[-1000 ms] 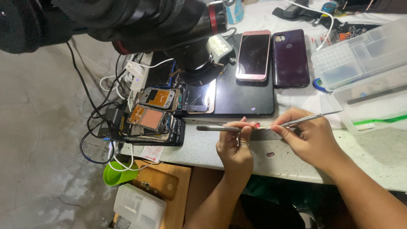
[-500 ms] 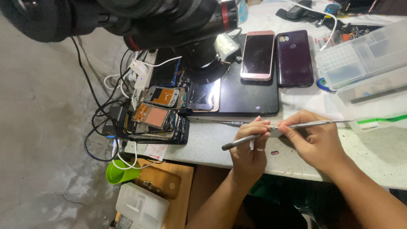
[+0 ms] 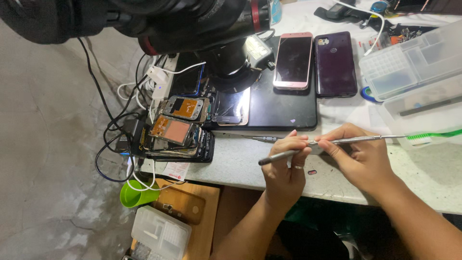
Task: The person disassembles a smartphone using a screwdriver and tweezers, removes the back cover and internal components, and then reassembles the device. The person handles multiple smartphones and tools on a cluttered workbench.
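Pale and speckled, the surface [image 3: 231, 166] runs from the middle of the view to the right edge, with bare grey floor [image 3: 48, 144] to the left. At the far right stand clear plastic compartment boxes [image 3: 414, 62], cut off by the edge; a green-bristled brush [image 3: 430, 136] lies against them. A small white slip with red print [image 3: 175, 170] hangs at the front edge of the surface below a stack of opened phones [image 3: 175, 132]. Below the surface sit a lime green cup [image 3: 134, 193], a wooden board [image 3: 185, 204] and another clear box [image 3: 159, 236].

Near the front edge, the left hand [image 3: 286, 173] pinches a slim metal rod [image 3: 284, 155] between thumb and fingers; its long axis runs nearly level, its free end pointing left and slightly toward the person. The right hand [image 3: 361, 156] pinches a second thin metal tool [image 3: 365, 140], which points right toward the brush and left to where both hands meet. What sits between the fingertips there is too small to tell. A tiny dark piece [image 3: 312, 172] lies on the surface between the hands.

Beyond them a pink phone [image 3: 293, 60] and a dark purple phone [image 3: 335, 63] lie side by side, the pink one on a black slab [image 3: 284, 113]. A large black out-of-focus device [image 3: 168, 19] hides the upper left, and tangled cables [image 3: 120, 139] hang off the left end.
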`<action>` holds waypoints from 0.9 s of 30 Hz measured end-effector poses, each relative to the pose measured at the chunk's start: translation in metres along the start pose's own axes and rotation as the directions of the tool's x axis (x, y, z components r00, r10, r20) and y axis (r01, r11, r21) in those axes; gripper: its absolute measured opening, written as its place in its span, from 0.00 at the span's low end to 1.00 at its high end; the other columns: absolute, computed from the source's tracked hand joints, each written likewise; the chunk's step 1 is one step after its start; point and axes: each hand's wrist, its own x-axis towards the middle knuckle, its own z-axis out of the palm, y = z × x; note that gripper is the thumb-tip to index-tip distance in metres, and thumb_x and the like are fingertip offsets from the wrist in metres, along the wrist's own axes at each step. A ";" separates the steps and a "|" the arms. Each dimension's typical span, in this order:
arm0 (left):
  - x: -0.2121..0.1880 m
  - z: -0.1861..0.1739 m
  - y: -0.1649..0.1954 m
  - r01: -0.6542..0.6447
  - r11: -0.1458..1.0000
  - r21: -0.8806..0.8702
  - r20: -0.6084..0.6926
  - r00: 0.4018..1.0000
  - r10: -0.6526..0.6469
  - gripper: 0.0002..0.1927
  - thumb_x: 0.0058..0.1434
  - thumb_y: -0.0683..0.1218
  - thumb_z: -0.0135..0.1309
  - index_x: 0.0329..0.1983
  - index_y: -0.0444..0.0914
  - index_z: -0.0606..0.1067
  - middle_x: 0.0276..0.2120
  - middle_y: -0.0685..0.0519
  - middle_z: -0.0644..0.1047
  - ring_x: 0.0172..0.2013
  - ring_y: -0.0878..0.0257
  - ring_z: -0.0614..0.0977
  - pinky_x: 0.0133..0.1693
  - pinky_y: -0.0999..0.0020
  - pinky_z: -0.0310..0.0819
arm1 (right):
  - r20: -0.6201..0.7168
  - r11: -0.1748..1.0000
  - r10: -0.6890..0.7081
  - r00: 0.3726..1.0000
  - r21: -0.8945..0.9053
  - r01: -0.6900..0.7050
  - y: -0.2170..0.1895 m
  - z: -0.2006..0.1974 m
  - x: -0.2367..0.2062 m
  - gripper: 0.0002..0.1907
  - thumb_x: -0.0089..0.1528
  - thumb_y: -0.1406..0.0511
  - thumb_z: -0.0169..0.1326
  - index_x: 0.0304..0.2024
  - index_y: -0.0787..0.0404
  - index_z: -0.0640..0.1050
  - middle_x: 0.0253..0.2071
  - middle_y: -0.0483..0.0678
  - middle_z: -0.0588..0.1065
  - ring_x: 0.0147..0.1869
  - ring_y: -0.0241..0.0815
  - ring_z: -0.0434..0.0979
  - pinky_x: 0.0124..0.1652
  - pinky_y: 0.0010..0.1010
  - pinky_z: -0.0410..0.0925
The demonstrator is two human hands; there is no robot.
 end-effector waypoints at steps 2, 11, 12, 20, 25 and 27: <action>-0.001 0.000 0.001 -0.022 1.000 0.002 0.013 1.000 0.022 0.06 0.73 0.37 0.54 0.51 0.34 0.72 0.45 0.50 0.78 0.52 0.56 0.83 0.66 0.54 0.77 | -0.002 1.000 0.012 1.000 0.003 -0.012 -0.001 0.000 0.001 0.05 0.61 0.67 0.61 0.36 0.64 0.81 0.32 0.47 0.82 0.34 0.32 0.78 0.33 0.24 0.71; -0.002 -0.005 -0.002 -0.023 0.995 -0.097 0.015 1.000 0.024 0.05 0.75 0.39 0.50 0.50 0.35 0.68 0.46 0.47 0.78 0.50 0.57 0.82 0.68 0.53 0.75 | -0.004 0.999 -0.034 0.999 -0.015 0.034 -0.001 0.000 0.000 0.05 0.61 0.67 0.61 0.35 0.64 0.81 0.35 0.48 0.83 0.37 0.32 0.80 0.36 0.23 0.72; -0.002 -0.005 -0.002 -0.021 0.996 -0.083 0.025 0.999 0.023 0.05 0.76 0.39 0.50 0.51 0.35 0.67 0.46 0.46 0.77 0.51 0.57 0.82 0.68 0.53 0.75 | 0.000 0.999 -0.043 0.999 -0.007 0.043 0.000 0.000 -0.001 0.05 0.62 0.67 0.61 0.36 0.64 0.80 0.35 0.49 0.83 0.37 0.32 0.80 0.36 0.23 0.73; 0.000 -0.005 -0.004 -0.015 0.999 -0.045 -0.004 1.000 0.015 0.05 0.76 0.38 0.49 0.52 0.35 0.68 0.47 0.48 0.77 0.52 0.58 0.81 0.68 0.54 0.75 | -0.029 0.979 -0.146 0.989 0.142 0.149 0.012 0.001 -0.003 0.03 0.68 0.71 0.54 0.41 0.66 0.76 0.40 0.54 0.82 0.42 0.35 0.80 0.43 0.26 0.73; -0.001 -0.006 -0.002 0.007 0.999 -0.031 -0.004 1.000 -0.007 0.05 0.75 0.37 0.50 0.51 0.35 0.69 0.46 0.48 0.77 0.51 0.58 0.82 0.65 0.55 0.77 | -0.021 0.968 -0.190 0.981 0.165 0.191 0.014 0.002 -0.005 0.03 0.67 0.71 0.54 0.41 0.66 0.74 0.42 0.53 0.82 0.47 0.37 0.82 0.48 0.28 0.75; -0.001 -0.007 -0.002 -0.009 1.000 -0.008 0.005 1.000 0.009 0.05 0.74 0.37 0.51 0.51 0.34 0.69 0.45 0.48 0.77 0.51 0.57 0.82 0.64 0.56 0.79 | -0.019 0.969 -0.195 0.981 0.149 0.196 0.013 0.002 -0.007 0.03 0.66 0.71 0.54 0.41 0.65 0.74 0.42 0.52 0.81 0.47 0.38 0.82 0.48 0.28 0.75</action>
